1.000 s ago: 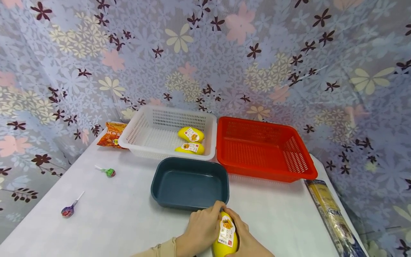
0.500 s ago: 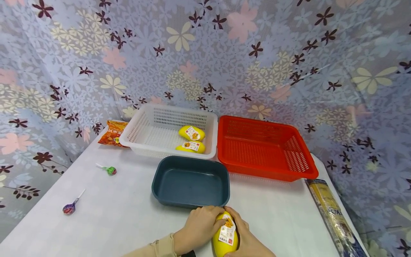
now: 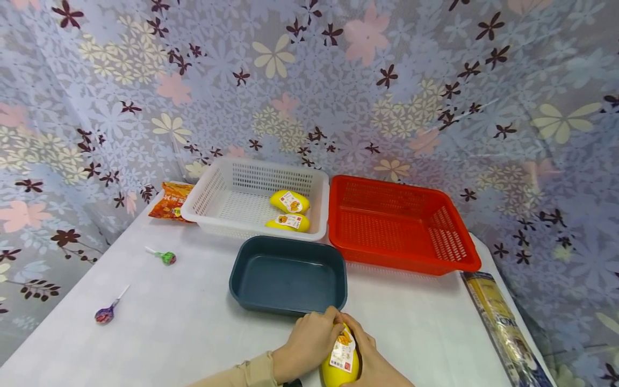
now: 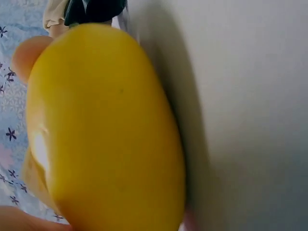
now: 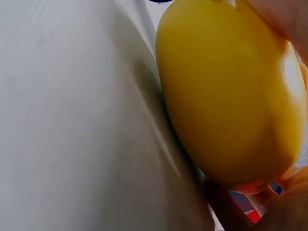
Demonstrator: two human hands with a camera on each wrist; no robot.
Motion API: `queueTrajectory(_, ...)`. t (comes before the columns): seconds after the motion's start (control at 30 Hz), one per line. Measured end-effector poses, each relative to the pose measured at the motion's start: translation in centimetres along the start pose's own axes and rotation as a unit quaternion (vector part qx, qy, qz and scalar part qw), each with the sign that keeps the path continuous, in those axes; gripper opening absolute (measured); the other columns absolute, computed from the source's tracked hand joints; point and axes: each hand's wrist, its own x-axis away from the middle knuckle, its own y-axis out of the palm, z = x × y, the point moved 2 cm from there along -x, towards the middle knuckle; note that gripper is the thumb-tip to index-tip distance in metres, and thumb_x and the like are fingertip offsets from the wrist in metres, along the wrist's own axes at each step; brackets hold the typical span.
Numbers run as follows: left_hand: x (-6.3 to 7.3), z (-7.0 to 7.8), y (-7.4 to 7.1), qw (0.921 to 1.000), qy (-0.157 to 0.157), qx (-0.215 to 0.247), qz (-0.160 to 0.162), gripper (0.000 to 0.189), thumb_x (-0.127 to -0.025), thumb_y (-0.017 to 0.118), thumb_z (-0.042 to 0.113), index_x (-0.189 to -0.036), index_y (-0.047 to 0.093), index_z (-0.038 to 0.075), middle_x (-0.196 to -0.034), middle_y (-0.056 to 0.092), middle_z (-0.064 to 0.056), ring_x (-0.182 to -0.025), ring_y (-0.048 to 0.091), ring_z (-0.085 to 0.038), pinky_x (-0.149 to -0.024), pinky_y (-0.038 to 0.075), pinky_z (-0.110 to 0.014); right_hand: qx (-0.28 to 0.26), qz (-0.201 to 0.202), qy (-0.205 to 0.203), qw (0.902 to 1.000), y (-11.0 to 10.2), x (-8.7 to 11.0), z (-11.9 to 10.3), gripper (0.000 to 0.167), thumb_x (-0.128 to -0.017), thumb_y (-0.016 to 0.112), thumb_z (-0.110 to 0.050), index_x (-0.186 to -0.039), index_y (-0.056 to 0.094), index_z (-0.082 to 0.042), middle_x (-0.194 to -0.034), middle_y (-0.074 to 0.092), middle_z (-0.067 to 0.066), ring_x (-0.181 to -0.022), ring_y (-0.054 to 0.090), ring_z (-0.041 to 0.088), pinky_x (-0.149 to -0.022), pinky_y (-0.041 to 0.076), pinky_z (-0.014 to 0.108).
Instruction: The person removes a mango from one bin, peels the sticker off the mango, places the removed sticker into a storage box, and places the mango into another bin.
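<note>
A yellow mango with a white picture label lies on the white table near its front edge. My left hand holds its far left end, the fingers bent and partly covering the label's top. From the right side, my right hand grips the same mango with fingers and thumb around it. Close up, the mango's smooth side fills much of the left wrist view. In the right wrist view the mango touches the cloth, with fingers at both its ends.
Just beyond the hands stands a dark blue tray. Behind it are a white basket with two labelled mangoes and a red basket. Lollipops and an orange snack bag lie left, a long yellow packet right.
My left fingers and thumb have shifted over the mango's upper end, the thumb pressing lower on the label half a second ago. The right hand's grip and the mango stay nearly the same.
</note>
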Motion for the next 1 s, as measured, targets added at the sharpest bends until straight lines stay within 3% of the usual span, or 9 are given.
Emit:
queueTrajectory(0.2, -0.1, 0.5, 0.0, 0.9955, 0.028, -0.088, 0.017, 0.015, -0.095, 0.062, 0.025, -0.093, 0.06, 0.01, -0.062, 0.062, 0.001, -0.05, 0.06, -0.011, -0.04, 0.042, -0.021, 0.003, 0.004, 0.012, 0.9999, 0.0, -0.1, 0.1, 0.118, -0.069, 0.083, -0.046, -0.154, 0.001, -0.035, -0.15, 0.024, 0.012, -0.123, 0.028, 0.033, -0.092, 0.044, 0.04)
queueTrajectory(0.37, -0.2, 0.3, 0.0, 0.9973, 0.039, -0.062, -0.008, 0.015, -0.095, 0.061, 0.023, -0.094, 0.06, 0.009, -0.065, 0.063, 0.002, -0.053, 0.061, -0.008, -0.043, 0.043, -0.018, -0.004, 0.003, 0.016, 0.9999, 0.0, 0.0, 0.1, 0.116, -0.07, 0.083, -0.044, -0.153, 0.002, -0.037, -0.15, 0.024, 0.013, -0.123, 0.028, 0.034, -0.092, 0.044, 0.041)
queueTrajectory(0.5, -0.2, 0.1, -0.3, 0.9983, 0.042, 0.003, -0.039, 0.016, -0.097, 0.057, 0.025, -0.095, 0.06, 0.009, -0.069, 0.064, 0.004, -0.056, 0.058, -0.002, -0.047, 0.042, -0.014, -0.027, 0.002, 0.004, 0.9996, 0.1, 0.1, 0.2, 0.114, -0.071, 0.083, -0.04, -0.153, 0.004, -0.035, -0.151, 0.021, 0.014, -0.126, 0.023, 0.037, -0.095, 0.04, 0.046)
queueTrajectory(0.6, 0.1, 0.3, -0.8, 0.9975, 0.065, 0.017, -0.023, 0.018, -0.097, 0.058, 0.031, -0.098, 0.061, 0.013, -0.071, 0.065, 0.006, -0.056, 0.055, -0.001, -0.046, 0.037, -0.013, -0.037, 0.002, -0.009, 0.9993, 0.1, 0.2, 0.2, 0.114, -0.071, 0.083, -0.037, -0.154, 0.006, -0.032, -0.148, 0.021, 0.018, -0.126, 0.02, 0.037, -0.097, 0.037, 0.047)
queueTrajectory(0.7, 0.3, 0.5, -1.3, 0.9947, 0.098, -0.028, 0.015, 0.028, -0.092, 0.063, 0.04, -0.106, 0.061, 0.016, -0.085, 0.067, 0.007, -0.057, 0.057, -0.003, -0.046, 0.036, -0.013, -0.012, 0.013, -0.022, 0.9996, -0.1, 0.2, 0.1, 0.115, -0.07, 0.084, -0.034, -0.154, 0.007, -0.024, -0.147, 0.023, 0.021, -0.124, 0.024, 0.037, -0.096, 0.038, 0.047)
queueTrajectory(0.8, 0.3, 0.5, -1.3, 0.9935, 0.1, -0.052, 0.015, 0.039, -0.087, 0.067, 0.047, -0.112, 0.06, 0.018, -0.098, 0.065, 0.007, -0.061, 0.058, -0.003, -0.048, 0.038, -0.013, 0.008, 0.014, -0.017, 0.9997, -0.2, 0.1, 0.1, 0.117, -0.07, 0.084, -0.037, -0.154, 0.004, -0.018, -0.149, 0.022, 0.022, -0.123, 0.027, 0.037, -0.094, 0.041, 0.045)
queueTrajectory(0.9, 0.3, 0.5, -1.1, 0.9953, 0.092, -0.03, 0.0, 0.037, -0.087, 0.069, 0.042, -0.115, 0.061, 0.019, -0.103, 0.066, 0.008, -0.066, 0.06, -0.004, -0.052, 0.04, -0.014, 0.017, 0.013, -0.016, 0.9996, -0.3, 0.1, 0.1, 0.119, -0.071, 0.083, -0.038, -0.155, 0.002, -0.015, -0.15, 0.022, 0.021, -0.124, 0.028, 0.037, -0.095, 0.042, 0.046)
queueTrajectory(1.0, 0.1, 0.4, -0.8, 0.9954, 0.092, 0.02, 0.012, 0.031, -0.089, 0.069, 0.028, -0.117, 0.061, 0.021, -0.098, 0.07, 0.009, -0.068, 0.061, -0.002, -0.053, 0.039, -0.012, 0.017, 0.016, -0.029, 0.9993, -0.3, 0.1, 0.2, 0.116, -0.071, 0.083, -0.033, -0.155, 0.005, -0.016, -0.148, 0.025, 0.022, -0.125, 0.027, 0.038, -0.094, 0.04, 0.05)
